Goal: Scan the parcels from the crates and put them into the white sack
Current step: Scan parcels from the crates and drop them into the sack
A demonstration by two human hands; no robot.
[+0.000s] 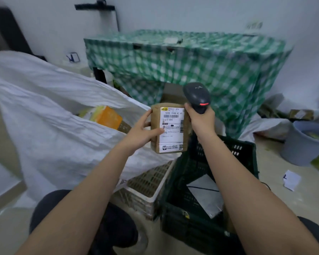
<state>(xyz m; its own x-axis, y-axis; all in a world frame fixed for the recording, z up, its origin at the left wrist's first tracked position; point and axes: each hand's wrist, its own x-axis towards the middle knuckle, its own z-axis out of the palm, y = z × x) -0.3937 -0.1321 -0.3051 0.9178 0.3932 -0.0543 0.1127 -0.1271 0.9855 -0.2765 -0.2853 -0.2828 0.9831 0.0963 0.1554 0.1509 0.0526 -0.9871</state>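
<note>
My left hand grips a brown cardboard parcel upright, its white shipping label facing me. Right beside it, my right hand holds a black barcode scanner whose red light glows. The big white sack lies open at the left, with an orange and yellow parcel inside its mouth. Below my arms stands a dark green crate holding a silver-grey flat parcel. A beige crate sits to its left.
A table draped in a green checked cloth stands behind. A grey bucket sits at the right, with a white paper scrap on the floor near it. My dark-trousered knees are at the bottom.
</note>
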